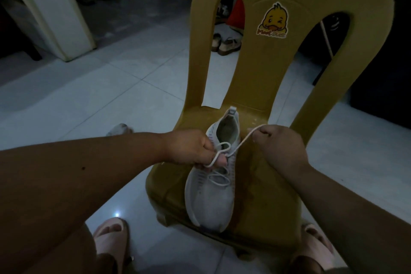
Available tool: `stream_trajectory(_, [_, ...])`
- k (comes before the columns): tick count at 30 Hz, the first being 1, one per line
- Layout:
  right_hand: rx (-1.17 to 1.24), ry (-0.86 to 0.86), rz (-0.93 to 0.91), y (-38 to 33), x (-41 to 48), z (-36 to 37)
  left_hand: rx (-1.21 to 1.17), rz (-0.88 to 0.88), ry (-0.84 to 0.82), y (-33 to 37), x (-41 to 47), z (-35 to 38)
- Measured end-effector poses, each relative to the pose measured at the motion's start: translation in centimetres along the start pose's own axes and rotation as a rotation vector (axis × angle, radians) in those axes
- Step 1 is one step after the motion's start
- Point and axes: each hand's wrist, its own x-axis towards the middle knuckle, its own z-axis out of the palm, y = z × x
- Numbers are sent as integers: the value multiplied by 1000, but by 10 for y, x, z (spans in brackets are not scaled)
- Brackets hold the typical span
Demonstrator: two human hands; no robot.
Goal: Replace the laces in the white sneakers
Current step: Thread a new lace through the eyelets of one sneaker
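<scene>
Tile flooring [100, 100], pale and glossy, spreads through the dim room around a mustard plastic chair [266, 184]. We see the white mesh sneaker [209, 202] on its seat, toe at the front edge. Our left hand [189, 149] pinches a loop of white lace [242, 140]; our right hand [280, 147] curls its fingers round the taut end. Bare seat lies open to the right.

A home: tiled floor [111, 87], shoes [224, 43] (sandals) behind a plastic chair [255, 78].
</scene>
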Motion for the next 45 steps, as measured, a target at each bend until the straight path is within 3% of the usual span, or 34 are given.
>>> stream_trajectory(2, [158,-37,73,-7,0,0,17,-10,-10,0,2,1])
stream_trajectory(3, [374,-119,164,-11,-1,1,24,-23,-11,0,3,1])
stream_trajectory(5, [888,-419,338,-22,-9,-4,22,-44,-12,-1,3,1])
stream_trajectory(6, [994,-538,305,-21,-11,-4,20,-53,-15,-2,3,1])
stream_trajectory(8, [930,-682,129,-20,-14,0,11,-68,-34,-3,4,1])
stream_trajectory(11, [538,-661,-211,-26,-17,2,-8,-52,-76,1,7,3])
stream_trajectory(14, [491,-675,-362,-31,-19,1,2,-63,-112,7,8,2])
stream_trajectory(21, [314,-616,-316,-27,-9,-12,-229,-22,-123,16,4,-4])
stream_trajectory(26, [-62,-393,-326,-42,-10,-7,-90,-37,62,19,14,1])
stream_trajectory(34, [388,-422,-165,-33,-19,-11,-43,6,57,10,7,-13])
stream_trajectory(37, [525,-356,-54,-30,-25,-9,-60,-36,97,-1,6,-13])
stream_trajectory(42, [1263,-375,229,-20,-24,-15,-20,-110,189,-17,1,-12])
stream_trajectory(43, [1220,-403,217,-19,-24,-17,2,-106,206,-18,0,-12])
stream_trajectory(45, [854,-445,123,-19,-26,-17,63,-82,237,-17,-1,-13])
